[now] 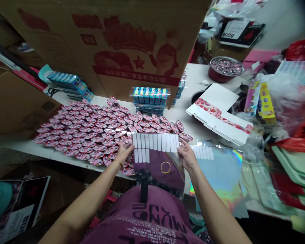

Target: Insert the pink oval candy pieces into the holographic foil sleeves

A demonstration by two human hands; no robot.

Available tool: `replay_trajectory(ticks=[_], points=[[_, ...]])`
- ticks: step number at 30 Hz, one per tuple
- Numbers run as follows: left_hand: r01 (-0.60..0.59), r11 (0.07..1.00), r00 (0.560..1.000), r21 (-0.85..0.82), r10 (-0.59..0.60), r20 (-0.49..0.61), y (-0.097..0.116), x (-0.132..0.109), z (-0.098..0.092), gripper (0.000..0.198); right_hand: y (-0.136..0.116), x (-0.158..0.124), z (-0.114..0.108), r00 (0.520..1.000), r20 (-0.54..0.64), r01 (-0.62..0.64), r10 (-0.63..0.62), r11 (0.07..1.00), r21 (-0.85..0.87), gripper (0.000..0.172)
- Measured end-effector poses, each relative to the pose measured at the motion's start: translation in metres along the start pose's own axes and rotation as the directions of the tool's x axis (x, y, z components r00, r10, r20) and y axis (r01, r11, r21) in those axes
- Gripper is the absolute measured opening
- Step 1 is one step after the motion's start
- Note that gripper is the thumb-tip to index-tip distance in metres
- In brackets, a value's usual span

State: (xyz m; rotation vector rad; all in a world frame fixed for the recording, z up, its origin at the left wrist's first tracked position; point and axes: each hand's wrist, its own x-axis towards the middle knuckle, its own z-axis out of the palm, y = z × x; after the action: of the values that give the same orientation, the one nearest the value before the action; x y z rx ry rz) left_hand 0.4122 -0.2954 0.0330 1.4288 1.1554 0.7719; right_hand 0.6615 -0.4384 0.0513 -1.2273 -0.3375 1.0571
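Note:
Between my two hands a clear plastic sheet (pixel 156 169) is stretched, with rows of white rectangular stickers (pixel 157 141) along its far part. My left hand (pixel 124 152) pinches its left edge, and my right hand (pixel 187 154) grips the right edge. Through the sheet I see the purple shirt and a thin yellow ring shape. Beyond and left of the sheet, many small pink oval packs (pixel 91 130) stand packed together on the white table (pixel 190 76). Right of my right hand lies a shiny holographic sheet (pixel 218 176) bearing several white stickers.
A tall cardboard box (pixel 137 40) stands behind the packs, with blue boxed packs (pixel 149 98) at its foot. An unfolded white carton (pixel 218 112) lies to the right. A bowl of small items (pixel 226 67), plastic bags and a pale green scale (pixel 295 162) crowd the right side.

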Motion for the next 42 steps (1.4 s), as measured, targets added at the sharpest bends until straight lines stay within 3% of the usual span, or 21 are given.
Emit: replay_trajectory(ticks=[2, 4, 6, 8, 11, 14, 17, 20, 22, 25, 27, 31, 36, 38, 40, 42], points=[[0.116, 0.980, 0.981, -0.163, -0.087, 0.176, -0.017, 0.002, -0.003, 0.083, 0.000, 0.000, 0.004, 0.999, -0.036, 0.020, -0.020, 1.000, -0.006, 0.068], [0.145, 0.945, 0.959, -0.293, -0.061, 0.276, -0.019, 0.009, -0.001, 0.084, 0.001, 0.000, 0.009, 0.992, -0.110, 0.057, -0.060, 0.998, -0.030, 0.070], [0.069, 0.937, 0.960, -0.342, 0.031, 0.279, -0.009, 0.018, -0.002, 0.081, 0.002, -0.002, 0.013, 0.967, -0.218, 0.115, -0.131, 0.990, -0.083, 0.069], [-0.070, 0.954, 0.957, -0.290, 0.147, 0.250, 0.005, 0.026, -0.007, 0.073, 0.004, -0.006, 0.017, 0.937, -0.281, 0.166, -0.207, 0.973, -0.162, 0.065], [-0.229, 0.955, 0.936, -0.187, 0.269, 0.228, 0.023, 0.032, -0.023, 0.060, 0.010, -0.019, 0.022, 0.948, -0.202, 0.178, -0.246, 0.936, -0.304, 0.059], [-0.235, 0.958, 0.921, -0.164, 0.273, 0.279, 0.035, 0.032, -0.040, 0.058, 0.017, -0.030, 0.030, 0.962, -0.174, 0.143, -0.208, 0.934, -0.326, 0.056], [-0.207, 0.967, 0.905, -0.145, 0.246, 0.346, 0.042, 0.032, -0.053, 0.060, 0.016, -0.029, 0.039, 0.929, -0.300, 0.154, -0.218, 0.963, -0.222, 0.046], [-0.209, 0.969, 0.915, -0.130, 0.241, 0.323, 0.045, 0.034, -0.059, 0.053, 0.006, -0.019, 0.048, 0.900, -0.395, 0.129, -0.186, 0.978, -0.165, 0.036], [-0.205, 0.974, 0.926, -0.099, 0.226, 0.302, 0.044, 0.037, -0.062, 0.046, -0.003, -0.011, 0.052, 0.928, -0.346, 0.078, -0.136, 0.981, -0.175, 0.038], [-0.243, 0.970, 0.925, 0.016, 0.226, 0.306, 0.044, 0.039, -0.065, 0.048, -0.014, -0.002, 0.049, 0.986, -0.126, 0.065, -0.110, 0.947, -0.316, 0.050], [-0.299, 0.945, 0.922, 0.130, 0.250, 0.296, 0.048, 0.037, -0.066, 0.050, -0.019, 0.002, 0.042, 0.991, 0.005, 0.121, -0.135, 0.872, -0.473, 0.053], [-0.400, 0.843, 0.910, 0.358, 0.322, 0.259, 0.062, 0.023, -0.058, 0.032, -0.031, 0.007, 0.028, 0.948, 0.179, 0.308, -0.262, 0.621, -0.721, 0.035], [-0.543, 0.714, 0.840, 0.443, 0.451, 0.303, 0.080, 0.002, -0.043, 0.025, -0.056, 0.002, 0.015, 0.841, 0.385, 0.501, -0.380, 0.277, -0.820, 0.021], [-0.531, 0.756, 0.838, 0.384, 0.402, 0.369, 0.086, -0.004, -0.042, 0.028, -0.065, -0.004, 0.011, 0.829, 0.429, 0.532, -0.359, 0.270, -0.802, 0.022], [-0.469, 0.809, 0.834, 0.354, 0.274, 0.479, 0.093, -0.008, -0.043, 0.032, -0.072, -0.011, 0.008, 0.851, 0.433, 0.517, -0.297, 0.332, -0.789, 0.022], [-0.459, 0.800, 0.785, 0.388, 0.160, 0.599, 0.103, -0.012, -0.041, 0.032, -0.076, -0.017, 0.007, 0.866, 0.428, 0.497, -0.257, 0.356, -0.791, 0.022]])
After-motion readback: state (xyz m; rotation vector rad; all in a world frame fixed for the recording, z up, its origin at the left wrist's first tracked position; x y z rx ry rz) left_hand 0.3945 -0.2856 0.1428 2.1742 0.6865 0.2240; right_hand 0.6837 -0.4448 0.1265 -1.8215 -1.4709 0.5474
